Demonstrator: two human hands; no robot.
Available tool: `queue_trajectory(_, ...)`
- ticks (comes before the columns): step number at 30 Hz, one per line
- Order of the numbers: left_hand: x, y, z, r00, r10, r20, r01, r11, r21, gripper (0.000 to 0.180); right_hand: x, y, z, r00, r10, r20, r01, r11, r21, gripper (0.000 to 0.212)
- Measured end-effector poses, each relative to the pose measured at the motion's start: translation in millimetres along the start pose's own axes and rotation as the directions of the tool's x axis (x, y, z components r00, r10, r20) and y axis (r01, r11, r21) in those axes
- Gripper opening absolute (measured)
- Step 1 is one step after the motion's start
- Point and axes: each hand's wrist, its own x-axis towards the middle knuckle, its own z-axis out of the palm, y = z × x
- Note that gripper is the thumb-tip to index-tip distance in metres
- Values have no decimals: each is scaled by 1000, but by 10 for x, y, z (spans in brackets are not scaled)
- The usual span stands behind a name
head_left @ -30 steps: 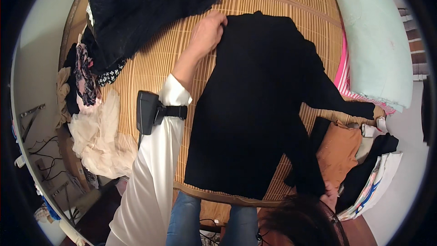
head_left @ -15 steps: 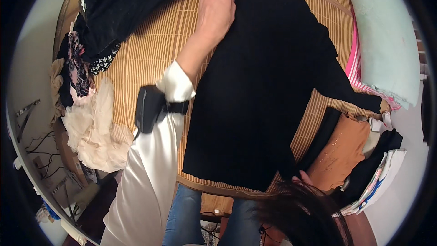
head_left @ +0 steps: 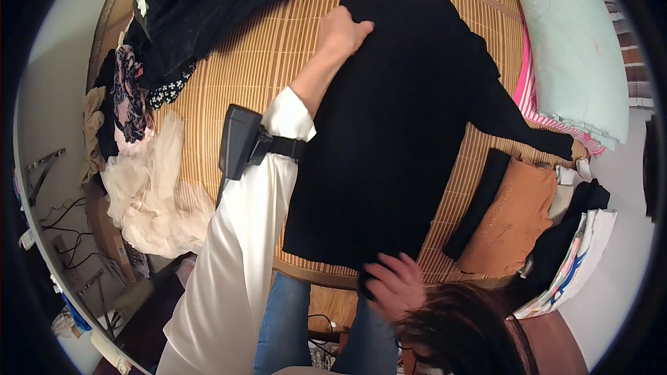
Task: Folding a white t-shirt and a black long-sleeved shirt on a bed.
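Note:
A black long-sleeved top (head_left: 389,125) lies spread on a slatted bamboo mat (head_left: 236,76), one sleeve stretched out to the right. Near its upper left edge, my left hand (head_left: 342,33) is closed with the fabric pinched under the thumb. My right hand (head_left: 397,285) hovers at the bottom hem by the mat's front edge, fingers spread. A small bit of black cloth shows beneath its fingertips, and dark hair hides its wrist. A black device is strapped to my left forearm, over a white satin sleeve.
Folded clothes, among them an orange-brown garment (head_left: 511,219), stand in a row at the right. Sheer cream cloth (head_left: 156,201) and lacy pieces are heaped at the left. More black clothing (head_left: 208,7) lies at the far left, and a pale green bedding roll (head_left: 573,55) at the far right.
My right hand has moved left along the hem, bringing the lower right corner of the black top inward. My left hand has come slightly nearer and its grip has moved onto the top's edge.

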Motion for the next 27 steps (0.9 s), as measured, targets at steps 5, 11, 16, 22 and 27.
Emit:
queue_trajectory(5,105,-102,155,998,31,-53,-39,990,-139,25,83,94,669,994,109,-12,-110,986,-127,15)
queue_trajectory(11,316,-248,125,999,-7,-32,-9,882,-470,10,290,-260,633,999,-10,-31,9,1000,-10,15)
queue_trajectory(16,225,-261,17,991,80,105,-15,857,-516,18,413,-187,1135,1000,16,17,-17,999,41,27)
queue_trajectory(22,-430,-279,-265,969,105,223,28,852,-523,35,573,169,682,940,338,-57,-309,908,281,27)
queue_trajectory(27,-1119,-690,-500,973,82,215,-22,963,-267,31,1577,794,225,700,710,-75,-497,560,663,20)
